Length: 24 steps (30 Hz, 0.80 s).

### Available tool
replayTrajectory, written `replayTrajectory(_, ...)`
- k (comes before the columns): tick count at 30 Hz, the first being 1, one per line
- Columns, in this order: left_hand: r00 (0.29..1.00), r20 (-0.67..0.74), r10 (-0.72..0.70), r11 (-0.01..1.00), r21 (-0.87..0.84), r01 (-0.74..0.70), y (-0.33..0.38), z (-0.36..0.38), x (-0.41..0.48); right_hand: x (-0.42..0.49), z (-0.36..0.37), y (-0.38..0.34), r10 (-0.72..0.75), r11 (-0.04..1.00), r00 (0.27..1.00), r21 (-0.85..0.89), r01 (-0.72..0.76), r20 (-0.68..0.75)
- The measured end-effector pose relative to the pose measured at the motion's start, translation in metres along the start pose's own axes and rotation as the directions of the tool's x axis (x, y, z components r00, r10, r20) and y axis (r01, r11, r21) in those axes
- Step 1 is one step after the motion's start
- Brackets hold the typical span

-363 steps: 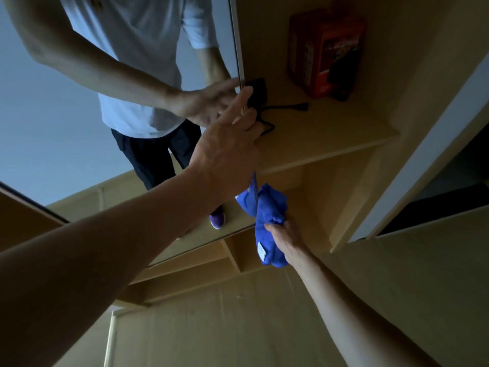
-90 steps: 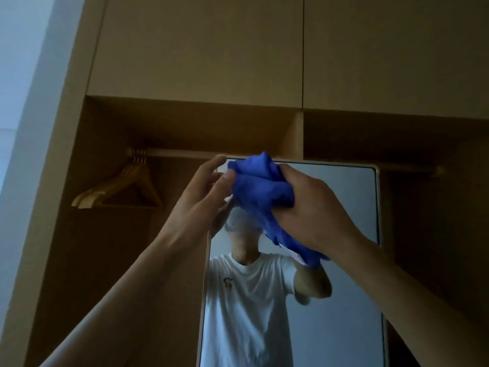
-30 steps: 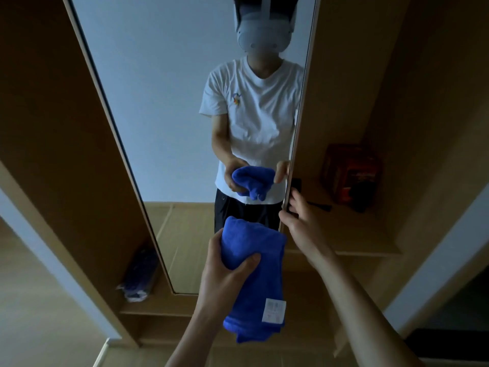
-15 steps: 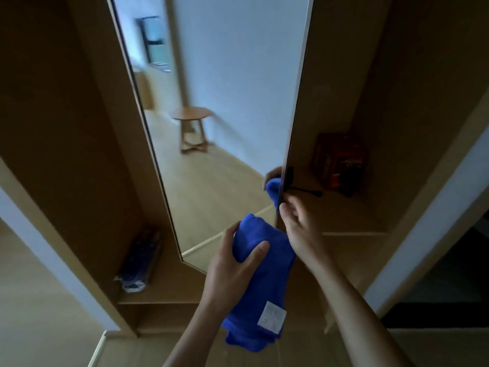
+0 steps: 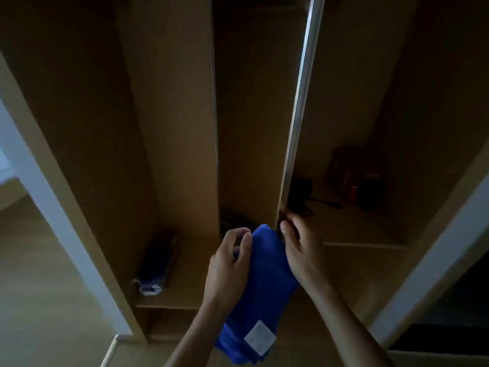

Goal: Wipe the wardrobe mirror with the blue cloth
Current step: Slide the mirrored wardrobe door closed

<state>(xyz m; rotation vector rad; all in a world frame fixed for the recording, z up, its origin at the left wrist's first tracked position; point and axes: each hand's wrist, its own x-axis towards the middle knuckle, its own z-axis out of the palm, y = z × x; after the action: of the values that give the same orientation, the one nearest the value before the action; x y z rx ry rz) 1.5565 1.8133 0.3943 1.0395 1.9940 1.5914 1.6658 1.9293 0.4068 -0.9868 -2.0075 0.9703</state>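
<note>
The left hand (image 5: 229, 264) grips the blue cloth (image 5: 264, 284), the right hand (image 5: 300, 251) pinches the mirror (image 5: 254, 128) at its edge.

Premises: a home, bedroom storage area. Evidence: 1 built-in light-wood wardrobe (image 5: 172, 102) with open compartments, a shelf (image 5: 357, 229), a metal-framed mirror door (image 5: 299, 107), and a wood-effect floor (image 5: 39, 287). Stored items: 1 red box (image 5: 360, 178), 1 dark wrapped packet (image 5: 157, 260).

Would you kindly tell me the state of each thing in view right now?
Mirror: angled, reflecting the wardrobe interior.
Cloth: bunched, label showing, held.
Left hand: grips the cloth.
Right hand: pinches the mirror's edge.
Red box: upright on the shelf.
Packet: lying on the lower shelf.
</note>
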Motion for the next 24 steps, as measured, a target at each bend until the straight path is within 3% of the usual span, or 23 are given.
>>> replayTrajectory(14, 0.998, -0.058, 0.014, 1.0, 0.023, -0.013, -0.021, -0.066, 0.015, -0.01, 0.058, -0.042, -0.09, 0.996, 0.995, -0.022, 0.089, -0.032)
replayTrajectory(24, 0.994, 0.072, 0.084, 0.992, 0.088, -0.091, -0.028, -0.067, 0.022, -0.007, 0.067, -0.043, -0.087, 0.994, 0.992, -0.067, 0.081, -0.095)
